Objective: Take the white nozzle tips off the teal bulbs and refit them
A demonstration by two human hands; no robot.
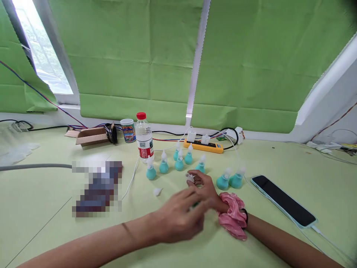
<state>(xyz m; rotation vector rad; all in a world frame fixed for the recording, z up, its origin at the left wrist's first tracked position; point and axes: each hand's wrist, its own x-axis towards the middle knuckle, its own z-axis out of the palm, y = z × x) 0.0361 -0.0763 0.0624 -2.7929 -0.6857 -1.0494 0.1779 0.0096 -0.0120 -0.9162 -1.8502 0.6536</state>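
My left hand [181,216] is in front, over the table, partly covering my right hand. Its fingers are curled together and a little blurred; a bit of dark green shows between them, but I cannot make out what it is. My right hand [205,188], with a pink scrunchie [232,216] at the wrist, pinches a small translucent plastic piece [190,178] between thumb and fingertips. Just beyond stand several teal squeeze bulbs [163,166] with clear pointed tips. Two more teal bulbs [222,182] are right of that hand. A loose clear tip [157,191] lies to the left.
Behind the bulbs are a red-capped bottle [144,141], a can [128,131] and an orange power strip [203,145] with chargers. An open cardboard box [93,137] sits at back left. A phone [284,201] on a cable lies at right. A pixelated object [97,190] is at left.
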